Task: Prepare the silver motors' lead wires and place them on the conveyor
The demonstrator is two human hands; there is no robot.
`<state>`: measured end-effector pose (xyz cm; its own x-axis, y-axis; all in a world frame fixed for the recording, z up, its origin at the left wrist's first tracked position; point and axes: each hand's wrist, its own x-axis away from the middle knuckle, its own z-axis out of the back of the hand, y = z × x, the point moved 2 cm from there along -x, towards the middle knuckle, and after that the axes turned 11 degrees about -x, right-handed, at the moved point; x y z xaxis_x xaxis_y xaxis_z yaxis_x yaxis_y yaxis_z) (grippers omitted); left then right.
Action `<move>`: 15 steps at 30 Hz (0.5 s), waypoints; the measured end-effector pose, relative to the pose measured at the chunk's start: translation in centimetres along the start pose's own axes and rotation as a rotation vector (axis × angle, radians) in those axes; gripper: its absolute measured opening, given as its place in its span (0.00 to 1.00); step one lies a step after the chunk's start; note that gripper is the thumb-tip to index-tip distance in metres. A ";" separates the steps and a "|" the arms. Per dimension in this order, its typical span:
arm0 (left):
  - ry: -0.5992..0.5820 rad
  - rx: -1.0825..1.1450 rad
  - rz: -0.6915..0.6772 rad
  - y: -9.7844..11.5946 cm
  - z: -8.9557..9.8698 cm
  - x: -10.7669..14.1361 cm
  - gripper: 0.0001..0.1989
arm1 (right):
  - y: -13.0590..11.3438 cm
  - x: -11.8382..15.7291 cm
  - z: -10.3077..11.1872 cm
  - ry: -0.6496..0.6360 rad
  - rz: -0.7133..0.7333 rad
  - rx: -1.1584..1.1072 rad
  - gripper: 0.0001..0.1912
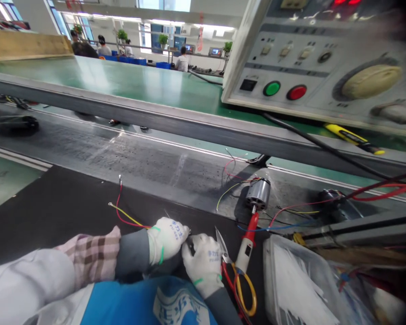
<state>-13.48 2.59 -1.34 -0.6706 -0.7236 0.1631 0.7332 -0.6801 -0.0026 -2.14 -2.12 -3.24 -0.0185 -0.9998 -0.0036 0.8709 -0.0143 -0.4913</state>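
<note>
A black mat (71, 203) carries red and yellow wires (125, 214) on the left; on the right lie scissors (226, 257) and a red-and-white tool (246, 250), beside a clear tub (268, 266) of white strips (294, 284). Beyond, a grey belt (149, 160) bears a silver motor (259, 194) at right. The far green shelf (128, 83) holds a wooden piece (27, 45) at left, a control unit (257, 67) and a yellow-and-black tool (350, 136) at right.

Forward-down head view over hands (205, 257)
</note>
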 end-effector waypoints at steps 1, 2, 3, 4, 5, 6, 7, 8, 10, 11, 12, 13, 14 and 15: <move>0.016 0.000 0.027 0.2 -0.3 0.3 0.13 | 0.2 -0.2 -0.3 0.017 -0.033 -0.068 0.10; 0.030 0.012 0.047 0.4 -0.8 0.5 0.13 | 0.6 -0.2 -0.5 0.029 -0.074 -0.165 0.10; 0.046 0.046 0.064 0.5 -1.3 0.7 0.13 | 1.0 -0.3 -0.8 0.034 -0.123 -0.287 0.10; 0.072 0.101 0.081 0.6 -1.7 0.8 0.13 | 1.5 -0.2 -1.0 0.031 -0.178 -0.429 0.11; 0.108 0.176 0.097 0.6 -2.2 0.8 0.13 | 2.0 -0.2 -1.3 0.025 -0.236 -0.587 0.11; 0.149 0.264 0.107 0.6 -2.6 0.7 0.15 | 2.4 -0.2 -1.6 0.015 -0.293 -0.751 0.12; 0.188 0.356 0.113 0.6 -2.9 0.6 0.17 | 2.8 -0.2 -2.0 0.009 -0.346 -0.913 0.13; 0.223 0.444 0.119 0.6 -3.0 0.4 0.19 | 3.2 -0.2 -2.3 0.006 -0.400 -1.070 0.14; 0.249 0.590 0.124 0.5 -2.9 0.0 0.22 | 3.8 -0.3 -3.1 0.011 -0.500 -1.307 0.17; 0.236 0.646 0.128 0.5 -2.7 -0.3 0.22 | 4.1 -0.3 -3.4 0.017 -0.538 -1.373 0.18; 0.218 0.687 0.137 0.4 -2.4 -0.6 0.20 | 4.4 -0.4 -3.6 0.021 -0.563 -1.409 0.18; 0.200 0.712 0.144 0.4 -2.1 -0.9 0.17 | 4.6 -0.5 -3.7 0.022 -0.576 -1.427 0.18; 0.190 0.720 0.146 0.4 -1.9 -1.2 0.15 | 4.7 -0.6 -3.8 0.021 -0.582 -1.433 0.18; 0.192 0.708 0.144 0.4 -1.6 -1.4 0.14 | 4.8 -0.7 -3.8 0.019 -0.586 -1.436 0.18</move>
<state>-12.41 3.10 -3.18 -0.5228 -0.8518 0.0338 0.6692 -0.3855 0.6353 0.19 -1.48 -8.85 -0.1922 -0.8583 0.4757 -0.4460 -0.3554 -0.8214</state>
